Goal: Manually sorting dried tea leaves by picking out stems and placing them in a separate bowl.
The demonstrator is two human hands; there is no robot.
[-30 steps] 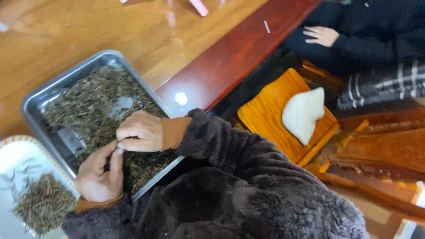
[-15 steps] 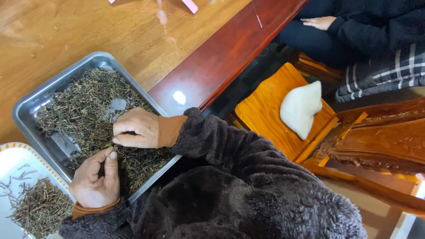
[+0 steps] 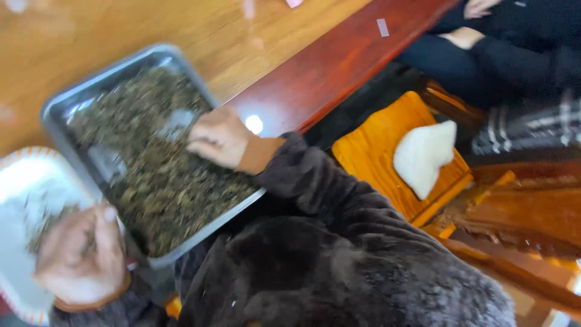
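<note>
Right hand: I see my right hand [image 3: 219, 137] resting knuckles-up on the dried plant matter [image 3: 160, 175] in the metal tray [image 3: 72, 100]. Fingers curled and drawn together; whether they pinch any strands I cannot tell, the frame is motion-blurred.
Left hand: my left hand [image 3: 80, 257] sits over the near edge of the white plate [image 3: 24, 181], just beside the tray's near corner. Fingers bunched loosely; what lies under them is too blurred to read.
Tray: rectangular, grey metal, set at an angle on the pale wooden tabletop [image 3: 121, 27], filled almost wall to wall with dark green-brown stems and leaf bits.
Plate: white with an orange-striped rim, touching or nearly touching the tray's left side; a small heap of sorted stems [image 3: 45, 221] lies on it near my left hand.
Surroundings: dark red table edge [image 3: 339, 66] runs diagonally; beyond it an orange wooden stool [image 3: 387, 151] carrying a white cloth [image 3: 423, 154]. Another person's hand [image 3: 463, 37] rests on dark clothing at upper right.
</note>
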